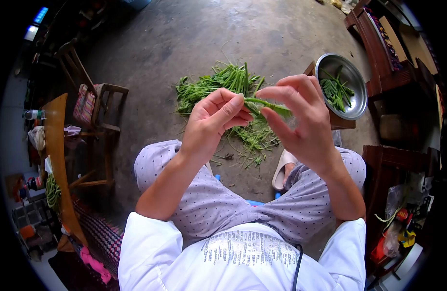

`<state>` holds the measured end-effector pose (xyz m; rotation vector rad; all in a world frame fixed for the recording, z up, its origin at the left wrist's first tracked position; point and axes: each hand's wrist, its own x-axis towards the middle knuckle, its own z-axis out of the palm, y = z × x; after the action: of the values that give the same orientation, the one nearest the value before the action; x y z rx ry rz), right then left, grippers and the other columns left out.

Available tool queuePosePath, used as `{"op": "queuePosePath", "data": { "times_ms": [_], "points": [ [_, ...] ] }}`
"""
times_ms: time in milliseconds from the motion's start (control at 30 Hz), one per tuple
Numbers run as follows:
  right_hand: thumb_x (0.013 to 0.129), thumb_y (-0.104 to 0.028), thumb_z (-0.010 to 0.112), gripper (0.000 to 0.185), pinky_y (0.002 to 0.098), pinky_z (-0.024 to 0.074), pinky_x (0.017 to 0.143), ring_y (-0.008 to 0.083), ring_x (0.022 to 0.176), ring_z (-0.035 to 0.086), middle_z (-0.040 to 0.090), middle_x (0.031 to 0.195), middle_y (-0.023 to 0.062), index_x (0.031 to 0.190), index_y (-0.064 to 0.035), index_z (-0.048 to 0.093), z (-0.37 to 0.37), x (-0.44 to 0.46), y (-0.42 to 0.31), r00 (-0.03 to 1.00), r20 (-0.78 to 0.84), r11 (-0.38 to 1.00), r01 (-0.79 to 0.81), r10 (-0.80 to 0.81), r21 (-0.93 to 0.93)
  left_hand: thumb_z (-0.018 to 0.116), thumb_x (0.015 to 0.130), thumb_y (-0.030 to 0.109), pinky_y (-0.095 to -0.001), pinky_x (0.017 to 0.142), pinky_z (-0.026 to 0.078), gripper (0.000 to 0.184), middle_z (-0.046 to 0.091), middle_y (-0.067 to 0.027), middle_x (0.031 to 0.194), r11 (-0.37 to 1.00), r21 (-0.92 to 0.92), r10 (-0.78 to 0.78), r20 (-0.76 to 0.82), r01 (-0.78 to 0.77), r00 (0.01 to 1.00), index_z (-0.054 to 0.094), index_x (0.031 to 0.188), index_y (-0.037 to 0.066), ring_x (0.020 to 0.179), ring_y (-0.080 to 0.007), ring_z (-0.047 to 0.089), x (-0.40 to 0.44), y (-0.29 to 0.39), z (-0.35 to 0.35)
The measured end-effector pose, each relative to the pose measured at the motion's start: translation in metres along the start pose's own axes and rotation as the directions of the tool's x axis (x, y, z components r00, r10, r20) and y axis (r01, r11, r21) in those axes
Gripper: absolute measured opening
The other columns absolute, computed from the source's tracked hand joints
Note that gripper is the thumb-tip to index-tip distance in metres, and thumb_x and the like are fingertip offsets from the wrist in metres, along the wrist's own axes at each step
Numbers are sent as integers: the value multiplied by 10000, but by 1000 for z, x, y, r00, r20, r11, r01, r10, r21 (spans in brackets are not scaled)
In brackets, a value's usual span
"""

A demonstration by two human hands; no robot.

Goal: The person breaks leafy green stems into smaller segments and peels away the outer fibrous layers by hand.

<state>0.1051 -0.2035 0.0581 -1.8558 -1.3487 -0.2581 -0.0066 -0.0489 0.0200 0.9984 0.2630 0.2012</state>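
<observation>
Between my hands, above my knees, is a green leafy stem [265, 103]. My left hand [218, 114] pinches its left end between thumb and fingertips. At the right end, my right hand [301, 116] has its thumb and forefinger apart on either side of the stem, with the other fingers curled behind. Below and beyond the hands, a pile of leafy greens [199, 92] lies on the floor, with thin scraps [255, 139] strewn on the near side of it. To the right, a metal bowl [360, 97] holds several green stems with leaves [336, 91].
The bowl rests on a small wooden stool [343, 123]. A wooden chair [109, 88] stands at the left, near a wooden table edge [58, 145]. Dark wooden furniture [378, 72] lines the right side. My slippered foot [283, 169] is on the concrete floor [160, 43].
</observation>
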Motion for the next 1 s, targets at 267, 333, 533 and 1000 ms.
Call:
{"op": "queuePosePath", "data": {
  "times_ms": [267, 333, 533, 1000],
  "points": [
    [671, -144, 720, 257, 336, 367, 772, 170, 874, 520, 570, 882, -36, 924, -126, 680, 11, -6, 6, 968, 33, 937, 250, -250, -244, 542, 936, 176, -222, 705, 538, 134, 640, -71, 860, 993, -36, -110, 3, 110, 994, 565, 923, 45, 791, -110, 639, 0, 1, -2],
    [645, -145, 709, 261, 330, 366, 774, 158, 864, 523, 574, 860, -38, 902, -111, 680, 11, -6, 8, 952, 68, 894, 303, -298, -329, 548, 934, 183, -221, 701, 536, 140, 643, -70, 853, 992, -16, -129, 1, 129, 992, 567, 919, 45, 784, -109, 639, 0, 2, -2],
    [637, -141, 701, 221, 323, 373, 765, 139, 842, 520, 571, 829, -45, 851, -105, 658, 13, -4, 7, 951, 95, 892, 310, -295, -329, 565, 927, 201, -229, 691, 523, 154, 654, -77, 853, 988, 96, -119, 1, 118, 993, 577, 897, 51, 768, -116, 638, -1, 0, -3],
    [649, -110, 733, 216, 324, 405, 714, 161, 793, 527, 566, 810, -21, 845, -89, 645, 17, -1, 6, 958, 110, 922, 284, -264, -262, 558, 930, 219, -239, 691, 529, 192, 640, -70, 826, 971, 222, -82, -12, 83, 997, 580, 915, 30, 756, -124, 636, -2, -2, -2]
  ]
}}
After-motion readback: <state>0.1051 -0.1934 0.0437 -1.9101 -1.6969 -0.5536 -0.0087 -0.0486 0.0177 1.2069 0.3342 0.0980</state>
